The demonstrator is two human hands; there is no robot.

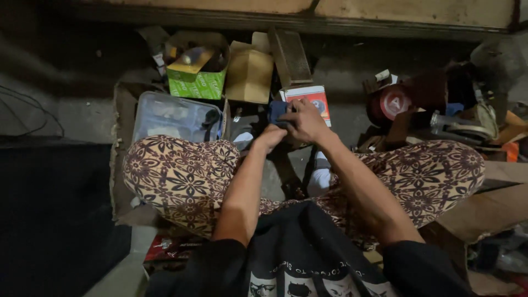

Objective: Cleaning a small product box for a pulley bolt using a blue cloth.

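Both hands working a small dark blue object above the floor, between the crossed legs.

The left hand (271, 135) and the right hand (306, 121) are closed together around the small dark blue object (276, 111); its kind cannot be told. Just beyond it lies a red-and-white box (313, 97). A clear plastic container (171, 116) sits beside the left knee, with a green carton (197, 82) and a brown cardboard box (249, 73) behind it.

A green carton (196, 77) stands open at the top left, a plain brown cardboard box (248, 72) just beside it. A flat red and white box (311, 99) lies by the hands, and a round red-labelled tin (391, 103) sits to the right
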